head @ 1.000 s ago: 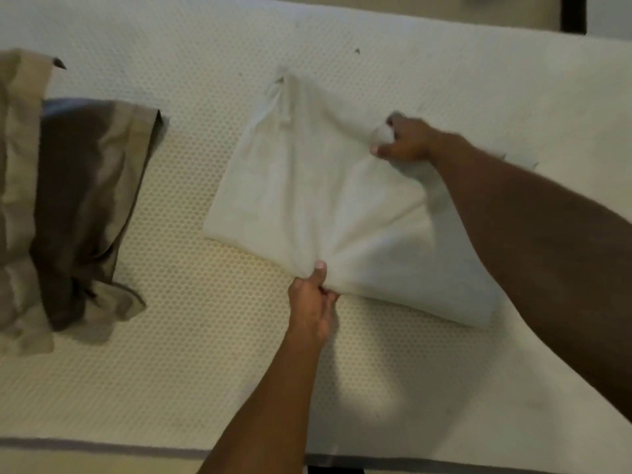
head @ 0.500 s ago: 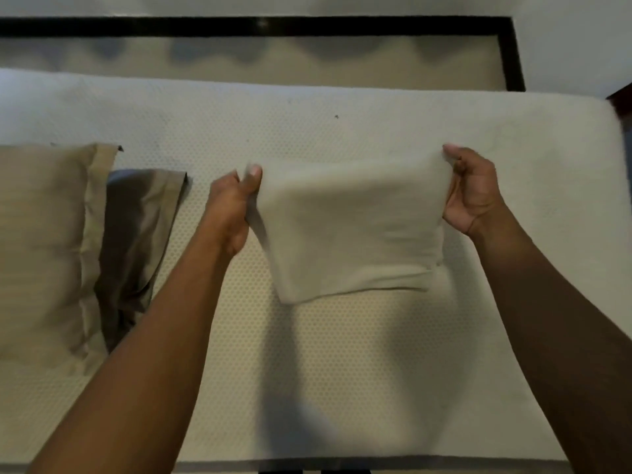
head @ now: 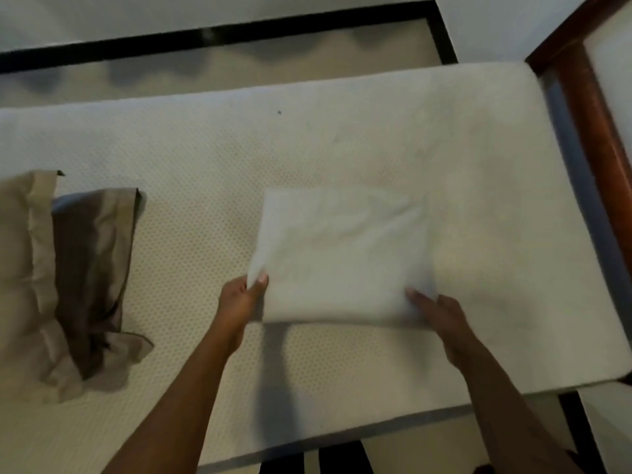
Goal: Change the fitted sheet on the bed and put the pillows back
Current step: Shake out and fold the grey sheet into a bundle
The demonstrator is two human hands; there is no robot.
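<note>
Now, the big bare mattress (head: 376, 148) lies in front of you with no sheet on it. The brown wooden bed frame (head: 588, 107) stands at its right end.

Far to the left, a tan pillow (head: 20, 268) lies on the mattress. A darker brown cloth (head: 92, 268) is crumpled up against it. Both are well apart from your hands.

The folded sheet (head: 342, 254) is pale and square. It sits near the middle of the mattress, a bit to the right. Its far part rests on the mattress. Its near edge looks lifted, because there is a shadow under it.

Your left hand (head: 239, 302) pinches the near left corner, thumb on top. Your right hand (head: 441, 319) grips the near right corner, also with the thumb on top. That side is blurry, and the other fingers are tucked out of sight.

I think the step in hand is opening the sheet.

- Pinch only the top layer, so the folds can fall open one at a time.
- Open it away from you, low and slow, so it does not bunch up.
- Look for the stretchy corners first, because they go over the mattress corners.
- The pillow and the cloth lie where the sheet must go, so they will likely need to come off first.
</note>
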